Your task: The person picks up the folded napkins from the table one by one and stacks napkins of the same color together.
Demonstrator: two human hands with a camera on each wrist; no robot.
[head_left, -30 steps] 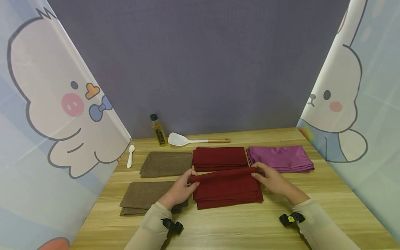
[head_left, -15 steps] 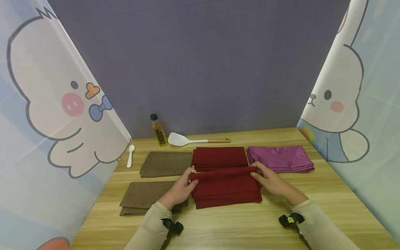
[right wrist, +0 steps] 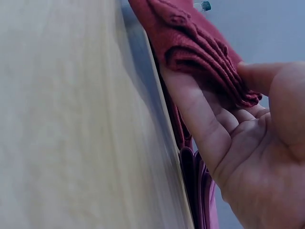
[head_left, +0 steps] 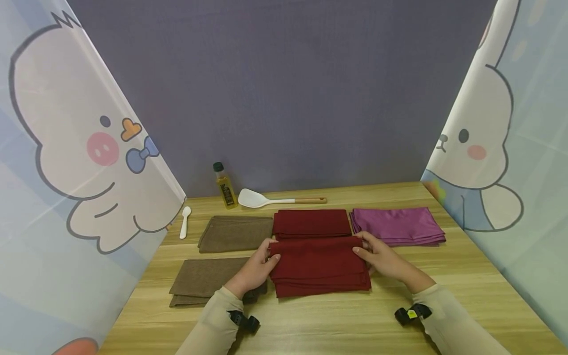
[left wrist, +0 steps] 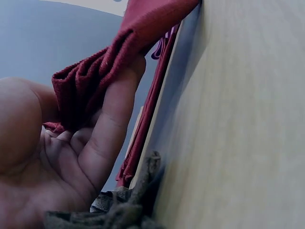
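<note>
In the head view a folded dark red cloth (head_left: 317, 264) is held between both hands, in front of a second folded red cloth (head_left: 312, 223). My left hand (head_left: 255, 268) grips its left end, thumb on top and fingers beneath; the left wrist view shows the layered folds (left wrist: 88, 86) pinched there. My right hand (head_left: 383, 256) holds the opposite end the same way, its thumb (right wrist: 262, 76) against the stacked layers. Both wrist views show the held end raised off the table. Left of it lies a folded brown cloth (head_left: 206, 276), partly behind the left hand.
Another brown cloth (head_left: 237, 234) lies farther back on the wooden table (head_left: 333, 325). A folded purple cloth (head_left: 397, 226) sits at the right. Along the back are an oil bottle (head_left: 227, 190) and a white spatula (head_left: 255, 198); a small white spoon (head_left: 184, 224) lies at the left.
The held red cloth has shifted slightly left, both hands moving with it and keeping their grip. The other cloths and utensils stay where they were.
</note>
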